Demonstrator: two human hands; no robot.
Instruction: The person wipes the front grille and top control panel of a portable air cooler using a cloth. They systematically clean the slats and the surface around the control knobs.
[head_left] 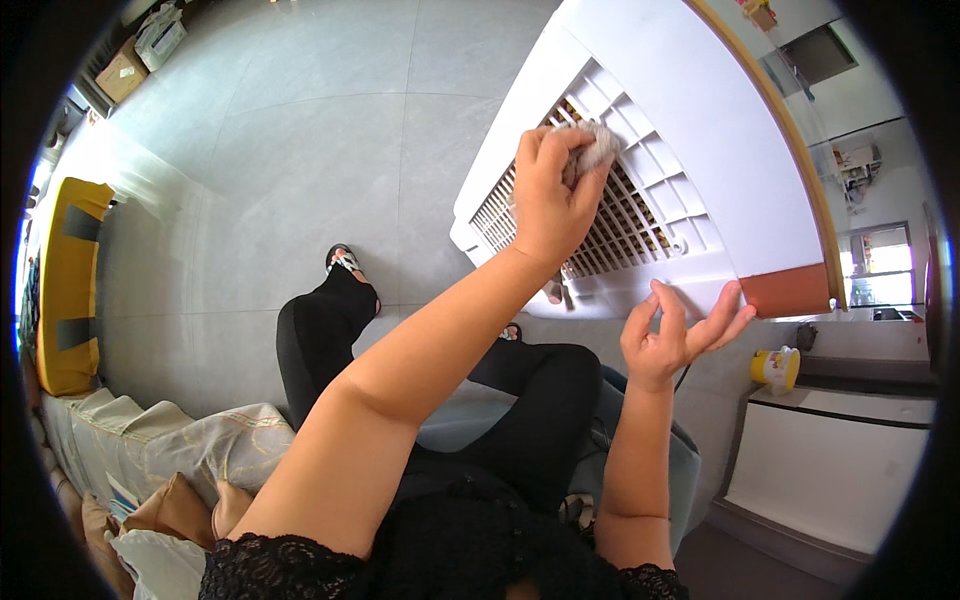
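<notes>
A tall white appliance (690,90) with a slatted grille (625,225) in its side stands in front of me, on the right. My left hand (550,205) is closed round a crumpled grey-beige cloth (598,148) and presses it against the upper part of the grille. Brownish material shows between the slats. My right hand (662,338) has its fingers apart and holds nothing. Its fingertips are at the appliance's near edge, beside a reddish-brown panel (790,290); whether they bear on it I cannot tell.
Grey tiles (300,120) cover the floor. A yellow case-like object (68,340) with dark patches stands at the left, near a covered sofa (200,440) with cushions. To the right, a yellow bucket (775,368) sits on a white cabinet (825,465). Boxes (122,72) lie far left.
</notes>
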